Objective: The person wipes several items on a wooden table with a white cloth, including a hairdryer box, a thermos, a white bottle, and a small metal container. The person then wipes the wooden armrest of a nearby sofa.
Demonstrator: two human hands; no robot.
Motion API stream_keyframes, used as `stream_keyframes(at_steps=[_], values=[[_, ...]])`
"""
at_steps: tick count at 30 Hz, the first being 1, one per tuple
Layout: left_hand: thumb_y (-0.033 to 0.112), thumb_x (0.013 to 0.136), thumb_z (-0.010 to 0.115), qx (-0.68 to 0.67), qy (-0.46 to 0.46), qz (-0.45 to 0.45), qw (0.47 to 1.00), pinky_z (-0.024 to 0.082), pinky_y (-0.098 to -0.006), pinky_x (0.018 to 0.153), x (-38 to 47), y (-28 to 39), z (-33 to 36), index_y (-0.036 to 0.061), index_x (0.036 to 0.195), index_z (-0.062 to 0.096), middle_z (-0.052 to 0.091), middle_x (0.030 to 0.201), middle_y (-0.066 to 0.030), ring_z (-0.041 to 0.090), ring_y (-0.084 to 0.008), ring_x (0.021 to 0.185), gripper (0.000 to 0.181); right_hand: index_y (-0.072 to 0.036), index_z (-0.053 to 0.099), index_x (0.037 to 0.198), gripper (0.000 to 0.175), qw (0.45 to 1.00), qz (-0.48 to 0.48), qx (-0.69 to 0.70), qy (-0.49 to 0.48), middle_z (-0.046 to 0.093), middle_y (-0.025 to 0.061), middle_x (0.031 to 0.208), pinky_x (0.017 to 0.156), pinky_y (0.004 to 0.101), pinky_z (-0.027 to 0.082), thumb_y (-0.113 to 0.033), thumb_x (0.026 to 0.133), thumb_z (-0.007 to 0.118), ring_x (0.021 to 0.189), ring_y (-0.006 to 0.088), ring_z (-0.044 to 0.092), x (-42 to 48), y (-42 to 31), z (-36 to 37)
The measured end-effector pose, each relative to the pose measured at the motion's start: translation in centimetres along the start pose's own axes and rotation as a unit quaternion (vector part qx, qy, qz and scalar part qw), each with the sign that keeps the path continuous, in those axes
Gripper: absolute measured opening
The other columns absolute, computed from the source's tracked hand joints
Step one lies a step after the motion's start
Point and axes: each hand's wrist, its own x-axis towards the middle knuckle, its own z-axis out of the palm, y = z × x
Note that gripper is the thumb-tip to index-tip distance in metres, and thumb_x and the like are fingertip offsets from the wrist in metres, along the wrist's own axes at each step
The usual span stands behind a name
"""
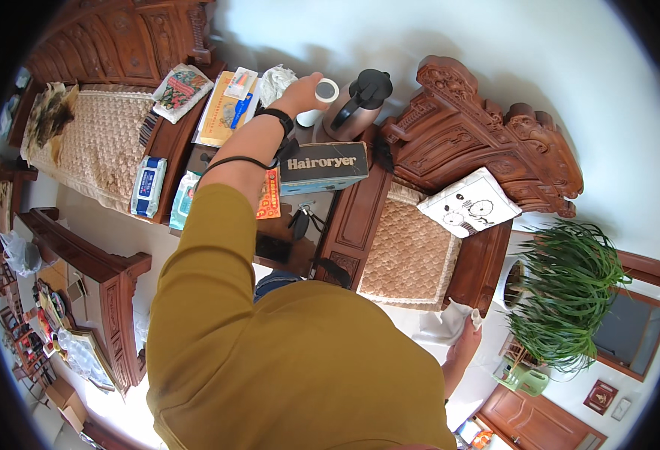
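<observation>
My left hand [303,93], with a black band at the wrist, reaches to the far side of the dark side table and grips a small white cylindrical container [327,90] with a grey round top. White material [309,117] shows just below; whether it belongs to the container is unclear. Right beside stands a metallic thermos jug [355,107] with a black lid and handle. A hair dryer box [324,167] lies nearer to me. Off to the right, my right hand [463,342] holds a crumpled white cloth [448,323] near the wooden armchair's corner.
Papers with a yellow envelope [220,121], crumpled white plastic [277,84], a red printed packet [269,194] and keys [305,209] lie on the table. Wipes packs [149,187] sit to the left. Carved wooden seats [358,225] flank it; a potted plant [566,292] stands right.
</observation>
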Motion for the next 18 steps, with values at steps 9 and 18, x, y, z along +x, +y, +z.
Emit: stream_keyframes(at_steps=[9, 18], values=[[0.044, 0.063, 0.08, -0.067, 0.173, 0.009, 0.983, 0.051, -0.0366, 0.082, -1.9, 9.0, -10.5, 0.0005, 0.112, 0.054, 0.066, 0.1, -0.0177, 0.065, -0.0315, 0.095, 0.07, -0.001, 0.06, 0.112, 0.025, 0.996, -0.021, 0.031, -0.085, 0.065, 0.0058, 0.104, 0.083, 0.0287, 0.05, -0.019, 0.095, 0.058, 0.093, 0.0144, 0.062, 1.2, -1.2, 2.7], [0.025, 0.062, 0.087, -0.211, 0.196, 0.265, 0.92, 0.05, -0.0315, 0.086, -16.1, 27.0, -15.6, 0.0032, 0.115, 0.053, 0.063, 0.106, -0.0091, 0.063, -0.0185, 0.099, 0.067, 0.002, 0.055, 0.123, 0.03, 0.931, -0.121, 0.167, -0.3, 0.06, 0.0075, 0.118, 0.096, 0.0292, 0.041, -0.014, 0.098, 0.049, 0.109, 0.0156, 0.055, 1.1, -6.4, 11.9]])
